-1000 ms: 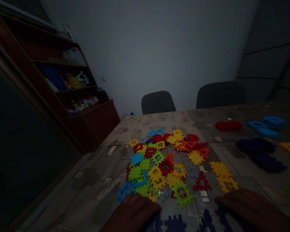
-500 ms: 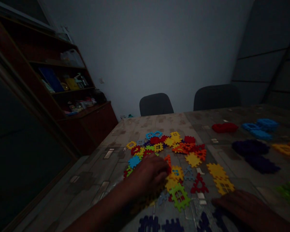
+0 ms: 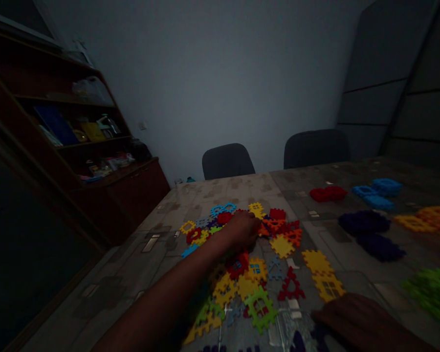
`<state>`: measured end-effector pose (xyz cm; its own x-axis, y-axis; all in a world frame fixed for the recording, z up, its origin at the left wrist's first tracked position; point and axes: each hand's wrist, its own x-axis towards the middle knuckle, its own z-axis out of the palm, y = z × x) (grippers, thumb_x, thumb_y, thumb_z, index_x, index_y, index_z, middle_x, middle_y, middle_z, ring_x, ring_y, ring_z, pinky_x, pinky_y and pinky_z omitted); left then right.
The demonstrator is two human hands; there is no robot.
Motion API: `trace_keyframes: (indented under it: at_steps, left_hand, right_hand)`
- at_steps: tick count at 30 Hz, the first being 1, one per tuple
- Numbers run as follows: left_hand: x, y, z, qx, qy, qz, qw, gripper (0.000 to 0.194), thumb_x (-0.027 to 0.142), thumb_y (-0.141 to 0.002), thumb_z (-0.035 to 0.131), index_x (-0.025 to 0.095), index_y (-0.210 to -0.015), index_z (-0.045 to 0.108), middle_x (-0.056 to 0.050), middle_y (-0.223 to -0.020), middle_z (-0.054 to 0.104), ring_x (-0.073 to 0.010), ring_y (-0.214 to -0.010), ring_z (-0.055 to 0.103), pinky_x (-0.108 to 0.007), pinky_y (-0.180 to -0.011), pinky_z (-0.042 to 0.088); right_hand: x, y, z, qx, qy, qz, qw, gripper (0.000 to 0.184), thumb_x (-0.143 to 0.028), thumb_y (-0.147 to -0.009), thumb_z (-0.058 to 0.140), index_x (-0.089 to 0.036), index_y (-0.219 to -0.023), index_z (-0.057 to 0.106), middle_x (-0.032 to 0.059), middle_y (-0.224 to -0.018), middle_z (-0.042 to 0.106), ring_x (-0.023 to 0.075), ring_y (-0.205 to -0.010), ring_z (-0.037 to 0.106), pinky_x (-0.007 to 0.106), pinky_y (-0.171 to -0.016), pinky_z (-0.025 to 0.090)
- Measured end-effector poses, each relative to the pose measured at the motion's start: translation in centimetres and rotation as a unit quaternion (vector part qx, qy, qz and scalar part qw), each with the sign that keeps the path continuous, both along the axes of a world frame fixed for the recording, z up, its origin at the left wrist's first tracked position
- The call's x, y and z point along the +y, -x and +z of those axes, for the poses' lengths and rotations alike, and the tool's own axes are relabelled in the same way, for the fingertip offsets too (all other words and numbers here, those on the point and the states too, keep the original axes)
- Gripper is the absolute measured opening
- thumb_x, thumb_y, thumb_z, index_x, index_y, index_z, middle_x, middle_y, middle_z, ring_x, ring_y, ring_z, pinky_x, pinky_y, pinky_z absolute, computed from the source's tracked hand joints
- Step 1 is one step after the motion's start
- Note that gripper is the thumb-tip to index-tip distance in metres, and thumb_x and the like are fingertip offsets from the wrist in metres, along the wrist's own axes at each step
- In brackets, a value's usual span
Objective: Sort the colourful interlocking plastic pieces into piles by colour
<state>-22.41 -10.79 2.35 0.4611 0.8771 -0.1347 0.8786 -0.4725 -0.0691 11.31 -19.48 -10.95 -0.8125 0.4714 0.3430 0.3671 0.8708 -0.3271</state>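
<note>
- My left grip (image 3: pixel 245 231) is over the far half of the heap of toothed plastic pieces (image 3: pixel 247 287), palm down, fingers curled; I cannot tell whether I pinch a piece, because my hand hides what is under it.
- The orange pieces (image 3: pixel 274 225) lie just to the right of those fingertips, overlapping some red ones; their spread runs left to right, and no single long axis stands out.
- My left grip is clearly the nearer one to them; my forearm slants across the heap from the near left and covers part of it.
- My right grip (image 3: pixel 359 315) is low over the near right of the table (image 3: pixel 124 274), fingers pointing left, just beside the yellow window piece (image 3: pixel 329 287); a dark purple piece (image 3: pixel 319 336) shows by its fingertips, and I cannot tell whether I hold it.
- The red triangle (image 3: pixel 291 285) lies between my right grip and the heap.
</note>
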Motion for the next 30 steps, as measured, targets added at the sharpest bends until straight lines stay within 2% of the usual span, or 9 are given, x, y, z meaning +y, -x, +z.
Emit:
trace_keyframes:
  at_steps: [4, 6, 8, 12, 15, 21, 24, 27, 30]
  left_hand:
    - [-1.0, 1.6, 0.5, 0.016, 0.012, -0.019, 1.000, 0.018, 0.033, -0.104, 0.072, 0.017, -0.112, 0.072, -0.006, -0.117, 0.074, -0.0237, -0.105, 0.072, -0.045, -0.093, 0.061]
    - [-1.4, 2.2, 0.5, 0.020, 0.006, -0.016, 1.000, 0.016, 0.032, -0.104, 0.071, 0.017, -0.110, 0.072, -0.006, -0.114, 0.075, -0.0228, -0.102, 0.073, -0.044, -0.092, 0.062]
    - [-1.5, 2.2, 0.5, 0.020, -0.007, -0.008, 1.000, 0.016, 0.032, -0.105, 0.070, 0.017, -0.110, 0.072, -0.006, -0.114, 0.075, -0.0225, -0.102, 0.073, -0.044, -0.092, 0.062]
    - [-1.1, 0.6, 0.1, 0.011, -0.025, -0.003, 1.000, 0.020, 0.035, -0.105, 0.070, 0.018, -0.115, 0.072, -0.007, -0.120, 0.074, -0.0248, -0.109, 0.072, -0.048, -0.097, 0.060]
    - [-0.4, -1.2, -0.2, 0.017, -0.023, 0.011, 1.000, 0.031, 0.042, -0.103, 0.072, 0.018, -0.121, 0.070, -0.009, -0.127, 0.072, -0.0280, -0.116, 0.069, -0.052, -0.102, 0.057]
    - [0.9, -3.1, -0.2, 0.044, 0.000, 0.052, 0.998, 0.035, 0.044, -0.103, 0.072, 0.018, -0.127, 0.069, -0.010, -0.133, 0.069, -0.0291, -0.119, 0.068, -0.052, -0.100, 0.058]
    - [1.2, -3.5, 0.0, 0.048, 0.007, 0.066, 0.997, 0.035, 0.042, -0.102, 0.072, 0.018, -0.127, 0.068, -0.010, -0.135, 0.068, -0.0291, -0.119, 0.068, -0.051, -0.100, 0.058]
    - [1.4, -3.7, 0.1, 0.047, 0.012, 0.073, 0.996, 0.036, 0.042, -0.102, 0.073, 0.018, -0.128, 0.068, -0.011, -0.136, 0.068, -0.0295, -0.120, 0.068, -0.052, -0.101, 0.058]
    - [1.3, -3.7, 0.2, 0.046, 0.021, 0.072, 0.996, 0.036, 0.043, -0.102, 0.073, 0.018, -0.128, 0.068, -0.011, -0.135, 0.068, -0.0296, -0.119, 0.068, -0.052, -0.101, 0.058]
  right_hand:
    - [0.5, -0.6, 2.2, -0.036, 0.006, 0.041, 0.999, 0.067, -0.017, -0.093, 0.069, -0.042, -0.153, 0.054, 0.0006, -0.125, 0.080, 0.0246, -0.105, 0.077, 0.035, -0.090, 0.060]
    - [0.7, -0.8, 2.7, -0.047, 0.008, 0.055, 0.997, 0.069, -0.019, -0.094, 0.070, -0.043, -0.156, 0.051, -0.0002, -0.129, 0.079, 0.0247, -0.109, 0.077, 0.034, -0.093, 0.060]
    - [0.6, -0.8, 2.5, -0.032, 0.011, 0.042, 0.999, 0.068, -0.025, -0.094, 0.073, -0.044, -0.155, 0.052, -0.0001, -0.130, 0.079, 0.0255, -0.110, 0.076, 0.035, -0.094, 0.059]
    - [0.5, -0.5, 0.8, -0.031, 0.032, 0.021, 0.999, 0.062, -0.029, -0.094, 0.074, -0.044, -0.152, 0.057, 0.0023, -0.127, 0.080, 0.0276, -0.107, 0.077, 0.038, -0.093, 0.058]
    - [0.7, -0.4, 0.1, -0.040, 0.000, 0.015, 0.999, 0.060, -0.024, -0.092, 0.072, -0.042, -0.148, 0.060, 0.0027, -0.121, 0.081, 0.0280, -0.102, 0.077, 0.038, -0.090, 0.059]
    - [0.9, -0.6, 2.0, -0.057, -0.011, 0.063, 0.996, 0.067, -0.018, -0.094, 0.068, -0.041, -0.155, 0.051, 0.0018, -0.127, 0.080, 0.0242, -0.105, 0.077, 0.033, -0.089, 0.060]
    - [0.0, -0.2, 2.1, -0.027, -0.010, 0.017, 0.999, 0.067, -0.015, -0.089, 0.068, -0.040, -0.150, 0.057, 0.0030, -0.123, 0.081, 0.0259, -0.104, 0.076, 0.036, -0.091, 0.058]
    - [-1.0, 0.2, 1.6, -0.022, -0.012, -0.039, 0.999, 0.063, -0.019, -0.084, 0.072, -0.038, -0.144, 0.064, 0.0050, -0.117, 0.081, 0.0285, -0.102, 0.076, 0.043, -0.094, 0.056]
    - [-1.5, 0.4, 1.3, -0.037, -0.014, -0.048, 0.998, 0.064, -0.020, -0.081, 0.073, -0.039, -0.142, 0.065, 0.0049, -0.114, 0.081, 0.0292, -0.101, 0.075, 0.045, -0.094, 0.056]
